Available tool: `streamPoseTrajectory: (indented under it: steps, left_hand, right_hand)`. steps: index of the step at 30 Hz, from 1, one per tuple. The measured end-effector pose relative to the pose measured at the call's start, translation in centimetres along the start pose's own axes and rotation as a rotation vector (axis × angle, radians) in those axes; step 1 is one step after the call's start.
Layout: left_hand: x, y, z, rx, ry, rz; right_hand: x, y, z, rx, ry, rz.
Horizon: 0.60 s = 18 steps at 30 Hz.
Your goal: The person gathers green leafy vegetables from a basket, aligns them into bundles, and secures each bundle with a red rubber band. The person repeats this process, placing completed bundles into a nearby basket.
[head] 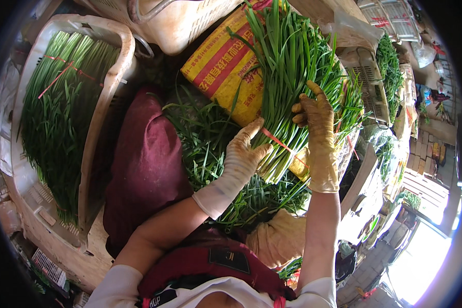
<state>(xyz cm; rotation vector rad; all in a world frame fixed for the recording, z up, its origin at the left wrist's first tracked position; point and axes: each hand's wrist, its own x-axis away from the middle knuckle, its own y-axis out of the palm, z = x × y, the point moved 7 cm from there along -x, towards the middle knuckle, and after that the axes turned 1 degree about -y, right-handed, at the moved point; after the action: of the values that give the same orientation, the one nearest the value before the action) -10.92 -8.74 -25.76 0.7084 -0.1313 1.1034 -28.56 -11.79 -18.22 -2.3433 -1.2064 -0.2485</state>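
A bundle of green Chinese chives (283,96) lies in front of me on a yellow and red printed sack (223,73). A thin red tie (279,140) crosses its pale stem ends. My left hand (248,148), in a stained whitish glove, is at the left edge of the stems by the tie, thumb and fingers apart. My right hand (316,109), in a yellowed glove, is over the right side of the bundle. Its index finger points out, the other fingers are bent, and nothing shows in its grip. Loose chives (206,150) lie below and left of the sack.
On the left stands a white plastic crate (117,77) with red-tied chive bundles (61,100). Another crate (169,29) is at the top. More greens (389,73) lie at the right, by a dark crate (371,86). Dark red cloth (148,161) covers my leg.
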Motion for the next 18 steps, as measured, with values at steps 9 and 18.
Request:
streamPoseTrajectory:
  steps: [9,18]
  left_hand:
    - [-0.1,-0.1,0.4,-0.083,-0.014,-0.008]
    - [-0.1,-0.1,-0.1,-0.011,0.003,-0.021]
  right_hand:
    - [0.3,0.6,-1.5,0.048,-0.121,-0.012]
    - [-1.5,1.2,-1.2,0.177,0.083,-0.049]
